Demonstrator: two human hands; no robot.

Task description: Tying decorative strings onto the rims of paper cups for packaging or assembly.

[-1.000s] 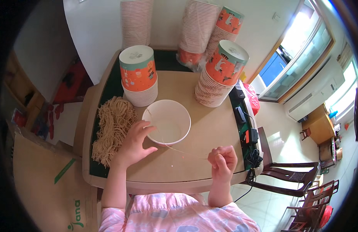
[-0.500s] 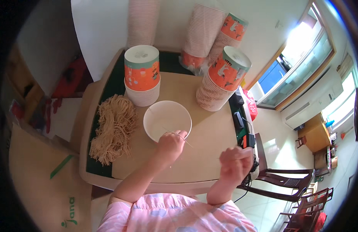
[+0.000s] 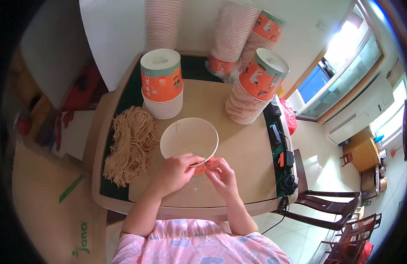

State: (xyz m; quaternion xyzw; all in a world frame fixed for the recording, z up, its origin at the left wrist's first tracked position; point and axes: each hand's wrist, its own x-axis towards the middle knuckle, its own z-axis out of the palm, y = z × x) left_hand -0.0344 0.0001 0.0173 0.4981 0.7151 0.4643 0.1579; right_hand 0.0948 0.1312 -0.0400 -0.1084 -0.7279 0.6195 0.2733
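Observation:
A paper bucket (image 3: pixel 190 136), white inside and orange outside, stands open side up at the table's middle and leans a little toward me. My left hand (image 3: pixel 177 171) is closed at its near rim, pinching a thin beige string (image 3: pixel 205 159). A piece of string also shows against the inside of the bucket's far wall. Thumb and fingers of my right hand (image 3: pixel 222 175) are pinched together at the near right of the rim, where the string comes out; the fingers partly hide the tip. A tangled bundle of beige strings (image 3: pixel 129 145) lies on the left.
Upside-down stacks of orange and white paper buckets stand at the back left (image 3: pixel 162 83) and back right (image 3: pixel 260 79). Behind them are taller wrapped stacks (image 3: pixel 232 33). Black adapters and cables (image 3: pixel 288 159) line the table's right edge. A dark wooden chair (image 3: pixel 322 198) is beyond.
My right hand has come in from the right to meet the left at the bucket's near rim. The left hand has moved slightly left and down, and the bucket now tilts toward me.

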